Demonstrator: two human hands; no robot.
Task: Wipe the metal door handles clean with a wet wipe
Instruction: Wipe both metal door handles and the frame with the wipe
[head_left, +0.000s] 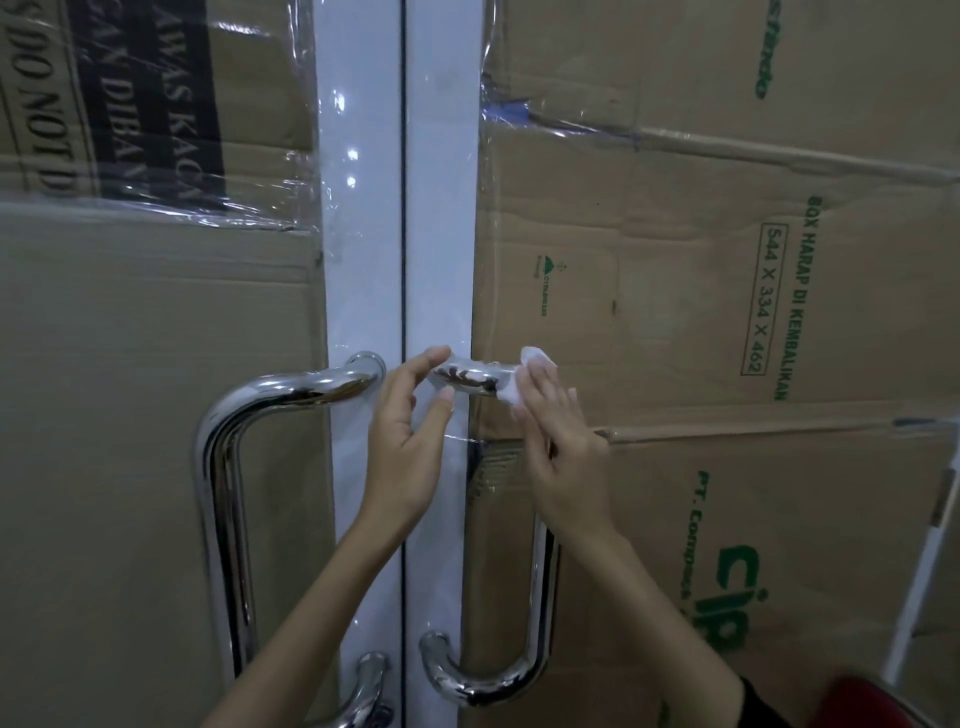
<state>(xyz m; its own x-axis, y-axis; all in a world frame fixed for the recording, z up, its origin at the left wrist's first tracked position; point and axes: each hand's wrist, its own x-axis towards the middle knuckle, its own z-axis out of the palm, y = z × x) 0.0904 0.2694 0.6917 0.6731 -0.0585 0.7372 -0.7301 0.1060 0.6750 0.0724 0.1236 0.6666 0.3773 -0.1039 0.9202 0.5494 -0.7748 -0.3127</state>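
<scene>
From my head camera, my right hand (563, 457) presses a crumpled white wet wipe (530, 374) onto the top bend of the right door handle (470, 375), a polished chrome tube curved like a long U; my fingers (540, 400) curl round the wipe and the tube, clamped on both. My left hand (410, 441), at nine o'clock from the wipe, pinches the same bend near its mount, thumb below and forefinger on top. The tube's lower leg shows at six o'clock, mirror-bright. The left door handle (228, 499), at nine o'clock, is the same glossy steel shape, untouched. Both mount on white door frames (436, 234) under shiny clear plastic film. Flattened brown cardboard (675, 312), matte and creased, covers the panels. At three o'clock green print reads "BOX HARAP DI KEMBALIKAN" and "544 X 334 X 462"; at eleven o'clock, a black label (150, 98) shows "AWAS KACA" and "DO NOT".
</scene>
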